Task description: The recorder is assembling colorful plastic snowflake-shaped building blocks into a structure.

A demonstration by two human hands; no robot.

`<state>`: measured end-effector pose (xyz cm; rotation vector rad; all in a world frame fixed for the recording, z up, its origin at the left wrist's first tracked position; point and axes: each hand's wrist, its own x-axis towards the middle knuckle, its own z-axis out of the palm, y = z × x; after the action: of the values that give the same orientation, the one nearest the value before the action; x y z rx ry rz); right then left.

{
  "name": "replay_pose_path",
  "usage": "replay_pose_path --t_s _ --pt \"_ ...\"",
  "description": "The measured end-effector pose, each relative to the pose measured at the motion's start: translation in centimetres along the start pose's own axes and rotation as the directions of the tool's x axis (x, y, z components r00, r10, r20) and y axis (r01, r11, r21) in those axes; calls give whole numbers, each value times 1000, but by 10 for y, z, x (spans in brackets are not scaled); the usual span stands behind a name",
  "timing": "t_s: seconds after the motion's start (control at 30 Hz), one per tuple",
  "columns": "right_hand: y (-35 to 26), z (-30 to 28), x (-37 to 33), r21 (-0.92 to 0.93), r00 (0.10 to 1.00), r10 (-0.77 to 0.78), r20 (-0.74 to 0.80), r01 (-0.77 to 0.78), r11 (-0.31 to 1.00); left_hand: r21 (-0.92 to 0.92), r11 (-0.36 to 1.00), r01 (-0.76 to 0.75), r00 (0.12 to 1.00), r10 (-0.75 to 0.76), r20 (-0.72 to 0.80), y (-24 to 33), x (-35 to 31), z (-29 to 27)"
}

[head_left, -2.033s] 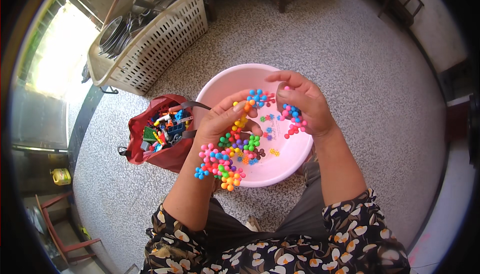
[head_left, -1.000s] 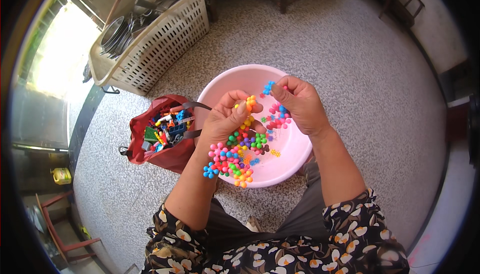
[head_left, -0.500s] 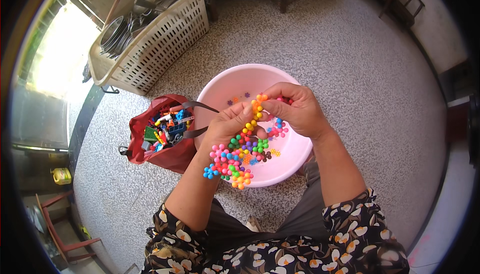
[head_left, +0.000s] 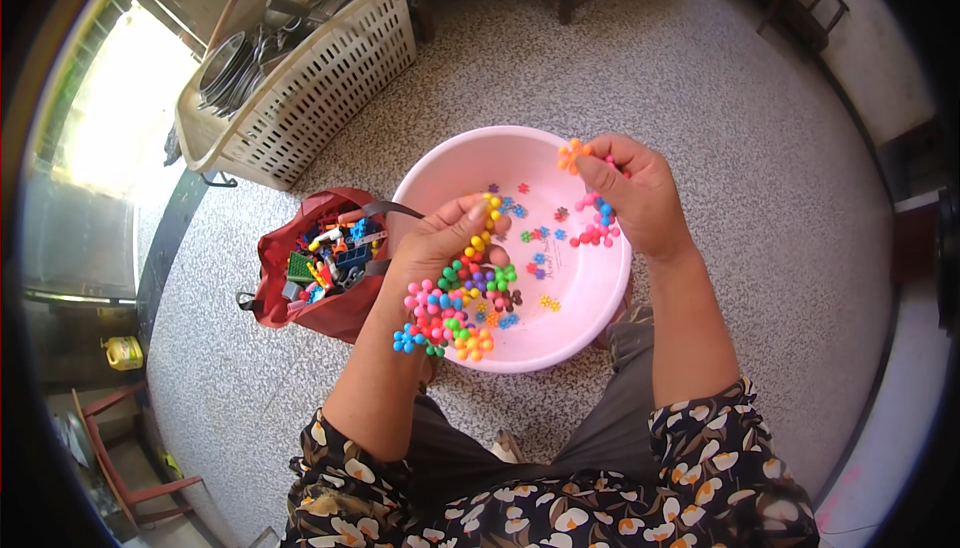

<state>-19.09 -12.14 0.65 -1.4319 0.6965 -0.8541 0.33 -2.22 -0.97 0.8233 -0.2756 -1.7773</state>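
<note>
My left hand (head_left: 428, 245) is closed, pinching a yellow end of a linked bunch of flower-shaped plastic beads (head_left: 440, 323). The bunch is many-coloured and hangs below the hand, in front of the wrist. Held up to the right, my right hand (head_left: 648, 203) pinches an orange flower-shaped bead (head_left: 574, 157) between thumb and finger. A pink and blue string of beads (head_left: 596, 233) also hangs from that hand; its upper part is hidden by the fingers. Both hands are over a pink basin (head_left: 470, 142), where several loose flower beads (head_left: 550, 304) lie scattered on the bottom.
Left of the basin stands a red bag (head_left: 340, 320) full of mixed plastic toy pieces, its dark handle strap reaching the basin's rim. Behind it is a white slatted basket (head_left: 320, 73) of metal pans. A yellow container (head_left: 124, 352) and a reddish chair (head_left: 160, 491) are far left.
My hands have moved apart. The orange bead, earlier at the yellow end of the left bunch, is now away from it in my right hand. More of the basin's bottom shows.
</note>
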Motion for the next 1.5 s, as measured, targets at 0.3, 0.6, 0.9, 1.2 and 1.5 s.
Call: replay_pose_path --t_s 0.3,0.6,0.9,1.2,1.5 --pt "19 9 5 237 989 132 -69 -112 965 309 928 -208 965 247 -91 -8 6 14" --pt "7 6 1 304 953 294 71 -302 904 387 920 54 986 -111 128 -8 3 9" --pt "3 7 -2 153 937 131 324 -189 970 277 959 57 962 -127 243 -14 -6 16" --pt "7 7 -4 185 941 5 338 -71 980 156 975 157 952 -192 238 -14 -7 16" --pt "25 25 -7 603 975 122 183 -210 770 109 990 85 949 -114 293 -16 -6 15"
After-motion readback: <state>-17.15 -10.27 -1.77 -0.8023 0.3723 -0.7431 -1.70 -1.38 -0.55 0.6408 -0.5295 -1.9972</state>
